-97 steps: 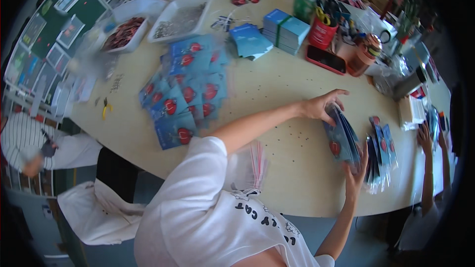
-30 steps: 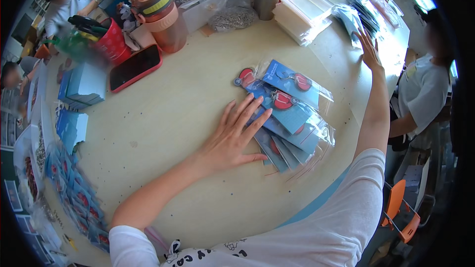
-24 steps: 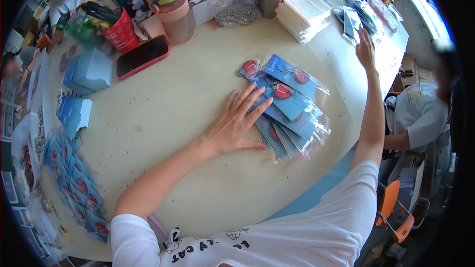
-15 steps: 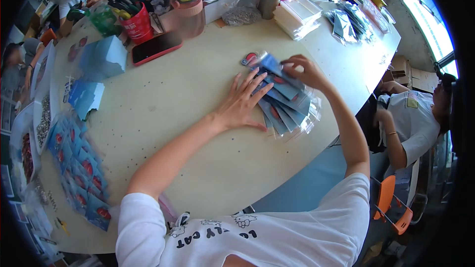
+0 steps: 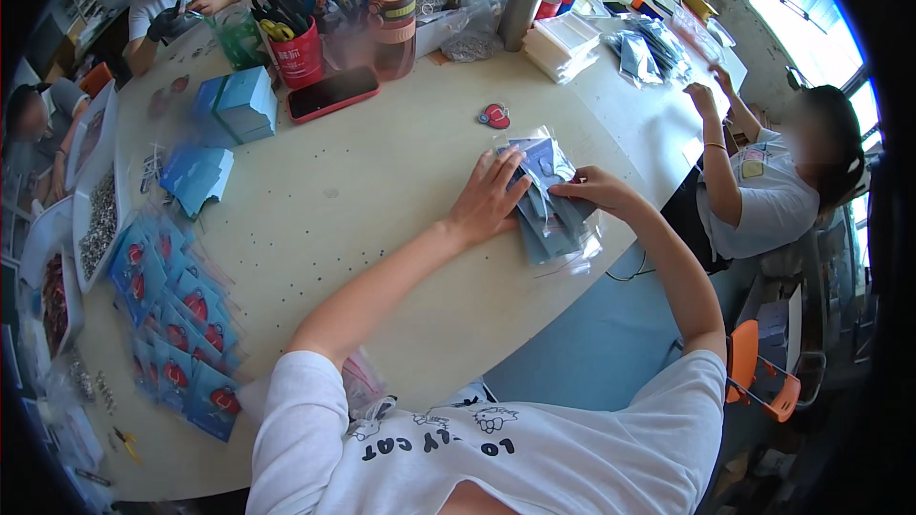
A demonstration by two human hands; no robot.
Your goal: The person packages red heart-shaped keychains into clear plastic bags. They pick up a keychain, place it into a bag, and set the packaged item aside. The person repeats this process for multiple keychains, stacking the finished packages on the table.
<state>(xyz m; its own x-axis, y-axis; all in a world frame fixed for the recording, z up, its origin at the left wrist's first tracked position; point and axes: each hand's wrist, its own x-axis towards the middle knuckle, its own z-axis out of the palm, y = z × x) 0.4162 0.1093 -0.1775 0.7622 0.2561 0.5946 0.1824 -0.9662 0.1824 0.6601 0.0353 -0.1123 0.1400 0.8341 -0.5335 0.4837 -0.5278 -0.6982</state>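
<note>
A bunch of blue cards in clear plastic bags [image 5: 553, 234] lies on the table in front of me, gathered in an uneven stack. My left hand [image 5: 482, 195] grips its left side, fingers over the top cards and thumb lower down. From the right, my right hand [image 5: 601, 189] is closed on the upper right part of the stack, thumb and fingers pinching at the bags. Clear bag ends stick out at the bottom of the stack. Just beyond it lies a small red charm [image 5: 494, 115].
Bagged blue cards with red charms [image 5: 176, 329] are spread at the left, beside white trays of small parts [image 5: 122, 215]. A phone [image 5: 334, 95], blue card stacks [image 5: 234, 105], a red cup of scissors [image 5: 298, 55] and a steel tumbler [image 5: 526, 5] stand farther back. Co-workers sit left and right.
The fanned cards have been drawn together into a narrower stack. My left hand has gone from spread flat to gripping its side, and my right hand has moved down. The co-worker at right raised both hands.
</note>
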